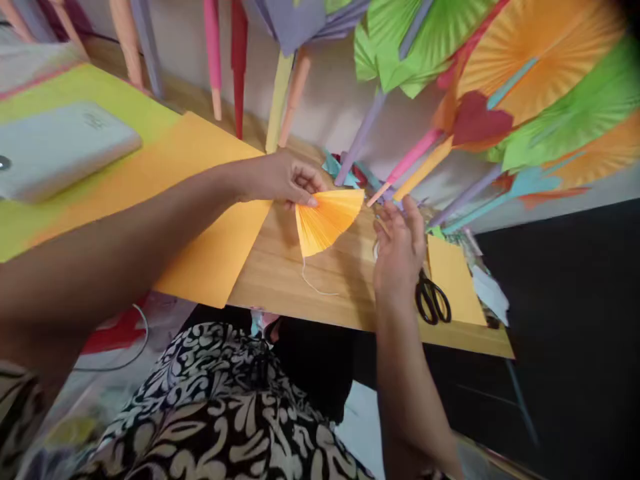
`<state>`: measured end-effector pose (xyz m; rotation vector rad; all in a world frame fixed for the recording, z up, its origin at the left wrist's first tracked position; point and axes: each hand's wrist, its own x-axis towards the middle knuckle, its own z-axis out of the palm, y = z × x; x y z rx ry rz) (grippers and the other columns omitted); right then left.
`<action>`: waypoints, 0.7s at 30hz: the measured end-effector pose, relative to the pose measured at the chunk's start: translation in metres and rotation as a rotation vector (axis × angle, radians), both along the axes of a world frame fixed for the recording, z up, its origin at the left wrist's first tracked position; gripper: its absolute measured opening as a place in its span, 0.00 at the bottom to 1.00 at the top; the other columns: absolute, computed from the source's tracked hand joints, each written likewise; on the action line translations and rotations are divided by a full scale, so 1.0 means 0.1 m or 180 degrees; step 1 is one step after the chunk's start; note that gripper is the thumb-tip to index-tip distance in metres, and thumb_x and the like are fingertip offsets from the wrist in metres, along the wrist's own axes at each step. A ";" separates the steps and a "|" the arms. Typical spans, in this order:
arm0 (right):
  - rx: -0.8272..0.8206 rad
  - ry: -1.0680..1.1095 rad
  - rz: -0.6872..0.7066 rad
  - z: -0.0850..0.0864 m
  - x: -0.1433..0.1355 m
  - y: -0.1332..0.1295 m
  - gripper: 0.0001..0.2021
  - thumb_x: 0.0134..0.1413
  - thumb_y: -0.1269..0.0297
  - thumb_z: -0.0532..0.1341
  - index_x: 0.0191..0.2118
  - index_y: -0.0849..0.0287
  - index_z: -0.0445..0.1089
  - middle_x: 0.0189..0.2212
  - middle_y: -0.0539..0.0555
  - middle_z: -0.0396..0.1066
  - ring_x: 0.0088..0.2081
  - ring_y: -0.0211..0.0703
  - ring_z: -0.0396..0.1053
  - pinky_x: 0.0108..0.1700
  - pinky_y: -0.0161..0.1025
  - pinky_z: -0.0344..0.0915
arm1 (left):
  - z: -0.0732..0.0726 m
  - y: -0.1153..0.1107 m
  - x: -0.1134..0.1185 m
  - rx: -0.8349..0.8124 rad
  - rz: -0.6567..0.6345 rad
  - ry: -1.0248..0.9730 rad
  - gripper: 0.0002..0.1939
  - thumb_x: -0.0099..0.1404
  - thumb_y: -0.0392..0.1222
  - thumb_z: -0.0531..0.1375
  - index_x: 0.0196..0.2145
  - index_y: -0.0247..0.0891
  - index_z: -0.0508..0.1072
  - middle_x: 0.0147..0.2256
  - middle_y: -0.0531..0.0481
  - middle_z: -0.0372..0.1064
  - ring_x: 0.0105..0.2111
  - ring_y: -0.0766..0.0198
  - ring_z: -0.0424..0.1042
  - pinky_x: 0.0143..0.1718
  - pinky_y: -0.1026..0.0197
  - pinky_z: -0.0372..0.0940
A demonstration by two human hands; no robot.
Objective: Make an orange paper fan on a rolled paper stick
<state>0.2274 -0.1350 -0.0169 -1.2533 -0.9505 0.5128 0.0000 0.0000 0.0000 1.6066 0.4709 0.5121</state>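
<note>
A pleated orange paper fan (330, 220) is pinched at its upper left edge by my left hand (290, 180), thumb on top. From the fan's lower corner a thin white string (315, 287) trails onto the wooden table (300, 293). To the right of the fan, apart from it, my right hand (400, 247) is raised over the table with its fingers spread and slightly bent, holding nothing that shows. Black-handled scissors (433, 300) lie just right of that wrist. A white round item, partly hidden, shows beside the right hand.
Orange sheets (215, 233) and a pale box-like device (65, 150) lie at the left. Another orange sheet (455, 280) is at the right. Paper fans and flowers on rolled stems (363, 137) lean along the wall behind, with paper scraps (337, 167) at their foot.
</note>
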 end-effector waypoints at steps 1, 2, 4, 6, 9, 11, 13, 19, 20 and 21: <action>0.0012 -0.0010 -0.0063 -0.03 -0.02 -0.04 0.19 0.57 0.54 0.63 0.54 0.48 0.71 0.49 0.51 0.75 0.55 0.46 0.71 0.62 0.56 0.62 | -0.01 0.01 0.04 -0.0052 0.0212 -0.0128 0.08 0.56 0.31 0.69 0.36 0.35 0.81 0.26 0.52 0.72 0.22 0.73 0.66 0.22 0.70 0.62; -0.0003 -0.0017 -0.0088 -0.05 -0.04 -0.07 0.19 0.58 0.53 0.63 0.54 0.49 0.71 0.48 0.51 0.76 0.54 0.46 0.72 0.62 0.56 0.62 | -0.01 0.01 0.07 -0.0107 0.0405 -0.0250 0.08 0.56 0.31 0.69 0.36 0.35 0.80 0.26 0.52 0.72 0.22 0.73 0.66 0.22 0.70 0.61; -0.0097 -0.0019 -0.0022 -0.10 -0.07 -0.11 0.18 0.59 0.51 0.61 0.53 0.50 0.72 0.45 0.51 0.77 0.53 0.47 0.73 0.63 0.57 0.61 | -0.02 0.01 0.13 -0.0206 0.0730 -0.0475 0.08 0.56 0.31 0.69 0.35 0.36 0.79 0.27 0.53 0.72 0.21 0.73 0.66 0.21 0.70 0.61; -0.0305 -0.0015 0.0216 -0.14 -0.11 -0.12 0.19 0.60 0.49 0.60 0.52 0.51 0.73 0.43 0.52 0.79 0.51 0.47 0.74 0.64 0.58 0.60 | -0.04 -0.01 0.18 -0.0288 0.1006 -0.0706 0.08 0.56 0.31 0.68 0.35 0.35 0.77 0.27 0.53 0.72 0.21 0.73 0.67 0.21 0.70 0.62; -0.0583 0.0088 0.0745 -0.15 -0.16 -0.07 0.20 0.59 0.50 0.62 0.54 0.50 0.73 0.47 0.53 0.79 0.54 0.49 0.73 0.65 0.58 0.59 | -0.07 -0.06 0.24 -0.0394 0.1110 -0.0866 0.09 0.56 0.34 0.69 0.34 0.34 0.74 0.27 0.53 0.72 0.21 0.73 0.68 0.23 0.69 0.65; -0.0632 0.0223 0.1060 -0.12 -0.20 -0.01 0.21 0.56 0.52 0.65 0.54 0.50 0.72 0.51 0.54 0.77 0.56 0.50 0.72 0.63 0.55 0.62 | -0.09 -0.09 0.27 -0.0437 0.1143 -0.0958 0.12 0.55 0.37 0.70 0.34 0.34 0.72 0.28 0.53 0.72 0.24 0.72 0.69 0.24 0.68 0.66; -0.0583 0.0303 0.1240 -0.07 -0.23 0.04 0.22 0.53 0.55 0.68 0.54 0.50 0.72 0.53 0.54 0.76 0.56 0.50 0.71 0.62 0.53 0.65 | -0.12 -0.13 0.30 -0.0437 0.1184 -0.1027 0.14 0.54 0.39 0.71 0.34 0.35 0.71 0.31 0.52 0.72 0.25 0.71 0.70 0.25 0.68 0.68; -0.0449 0.0272 0.1160 0.00 -0.26 0.19 0.21 0.48 0.61 0.69 0.50 0.51 0.72 0.52 0.52 0.75 0.54 0.48 0.71 0.59 0.50 0.67 | -0.17 -0.21 0.36 -0.0373 0.1266 -0.1040 0.17 0.56 0.45 0.70 0.35 0.36 0.68 0.33 0.53 0.71 0.28 0.71 0.71 0.28 0.67 0.69; -0.0452 0.0243 0.1108 -0.01 -0.25 0.21 0.21 0.47 0.61 0.69 0.50 0.51 0.72 0.52 0.52 0.76 0.54 0.48 0.72 0.58 0.49 0.68 | -0.17 -0.21 0.36 -0.0372 0.1267 -0.1037 0.17 0.56 0.46 0.70 0.35 0.36 0.67 0.34 0.53 0.71 0.27 0.71 0.71 0.29 0.67 0.69; -0.0456 0.0201 0.1062 -0.01 -0.24 0.23 0.21 0.47 0.62 0.68 0.50 0.51 0.72 0.51 0.52 0.76 0.53 0.48 0.72 0.57 0.49 0.68 | -0.18 -0.22 0.36 -0.0370 0.1261 -0.1031 0.17 0.56 0.46 0.70 0.36 0.37 0.67 0.34 0.53 0.71 0.27 0.71 0.71 0.29 0.66 0.70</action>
